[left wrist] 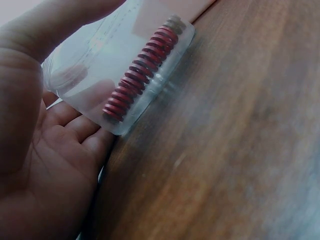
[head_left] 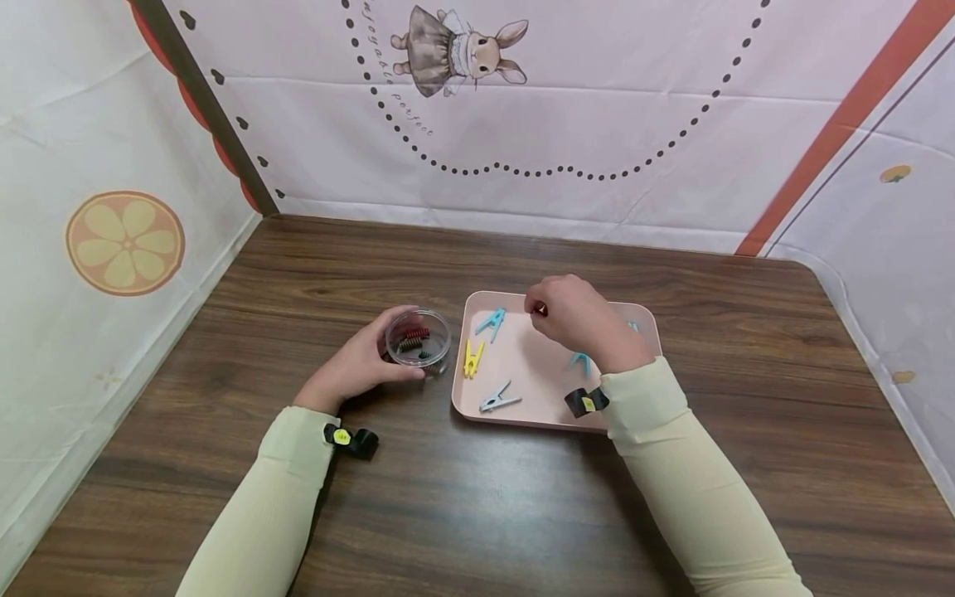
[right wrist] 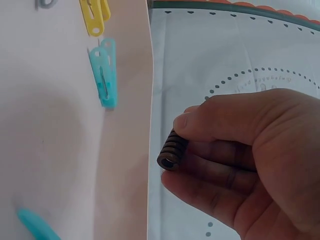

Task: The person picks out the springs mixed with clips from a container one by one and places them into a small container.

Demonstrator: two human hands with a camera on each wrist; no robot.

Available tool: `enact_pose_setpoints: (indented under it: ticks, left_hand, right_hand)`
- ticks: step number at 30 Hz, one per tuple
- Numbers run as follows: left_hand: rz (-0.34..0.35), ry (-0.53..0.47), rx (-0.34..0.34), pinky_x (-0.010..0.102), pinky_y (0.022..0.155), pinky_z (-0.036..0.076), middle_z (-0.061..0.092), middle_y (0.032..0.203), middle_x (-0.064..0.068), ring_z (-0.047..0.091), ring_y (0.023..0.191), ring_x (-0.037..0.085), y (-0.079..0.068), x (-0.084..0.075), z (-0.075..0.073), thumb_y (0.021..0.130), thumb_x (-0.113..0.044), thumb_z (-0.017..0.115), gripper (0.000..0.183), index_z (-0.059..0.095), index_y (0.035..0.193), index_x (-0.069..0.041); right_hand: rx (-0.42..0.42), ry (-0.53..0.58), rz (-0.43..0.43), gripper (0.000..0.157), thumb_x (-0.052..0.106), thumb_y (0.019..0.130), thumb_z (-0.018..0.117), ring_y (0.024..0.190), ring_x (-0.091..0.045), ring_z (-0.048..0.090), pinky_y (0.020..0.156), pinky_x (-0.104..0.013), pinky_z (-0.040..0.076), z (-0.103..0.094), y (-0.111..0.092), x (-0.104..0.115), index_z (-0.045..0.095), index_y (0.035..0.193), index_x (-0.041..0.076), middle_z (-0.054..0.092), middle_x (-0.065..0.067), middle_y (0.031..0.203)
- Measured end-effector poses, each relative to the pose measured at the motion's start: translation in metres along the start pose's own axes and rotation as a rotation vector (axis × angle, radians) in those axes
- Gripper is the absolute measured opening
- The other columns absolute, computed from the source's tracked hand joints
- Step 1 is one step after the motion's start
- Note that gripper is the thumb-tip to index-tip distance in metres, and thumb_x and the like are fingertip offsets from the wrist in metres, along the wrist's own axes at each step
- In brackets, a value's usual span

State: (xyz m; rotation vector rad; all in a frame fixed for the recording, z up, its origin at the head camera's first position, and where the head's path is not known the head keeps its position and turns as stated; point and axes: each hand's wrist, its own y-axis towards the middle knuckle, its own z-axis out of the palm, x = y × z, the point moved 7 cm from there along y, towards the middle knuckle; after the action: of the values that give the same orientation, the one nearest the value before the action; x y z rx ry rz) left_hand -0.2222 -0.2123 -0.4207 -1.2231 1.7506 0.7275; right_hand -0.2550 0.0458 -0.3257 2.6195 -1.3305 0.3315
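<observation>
My left hand (head_left: pixel 366 361) holds a clear round plastic container (head_left: pixel 448 338) at the tray's left, thumb and fingers around its sides. Inside lie several coil springs, among them a red one (head_left: pixel 418 333), which shows large through the wall in the left wrist view. Above the pink tray (head_left: pixel 522 352), my right hand (head_left: pixel 574 315) pinches a short dark brown coil spring (right wrist: pixel 173 149) between thumb and fingers. The tray carries several clothespins: a blue one (head_left: pixel 492 322), a yellow one (head_left: pixel 473 360), a pale grey-blue one (head_left: pixel 498 401), and more blue partly behind the right hand.
Both hands work over a dark wood-grain table (head_left: pixel 462 506). A white printed cloth (head_left: pixel 612 108) with a rabbit figure hangs behind it and along both sides. Each wrist wears a black strap, such as the left strap (head_left: pixel 362 444).
</observation>
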Motion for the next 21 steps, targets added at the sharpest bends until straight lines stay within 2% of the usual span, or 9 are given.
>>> enact_pose_setpoints:
  ticks: [21]
  left_hand:
    - [-0.010,0.007,0.003,0.044,0.116,0.030,0.046,0.147,-0.002,0.042,0.137,0.017,0.001,0.002,0.000,0.070,-0.037,0.086,0.095,0.032,0.147,-0.028]
  right_hand:
    - [-0.050,0.011,-0.048,0.015,0.007,0.090,0.059,0.077,-0.018,0.060,0.072,-0.032,0.051,-0.008,-0.001,0.020,0.072,0.096,0.009,0.068,-0.004,0.091]
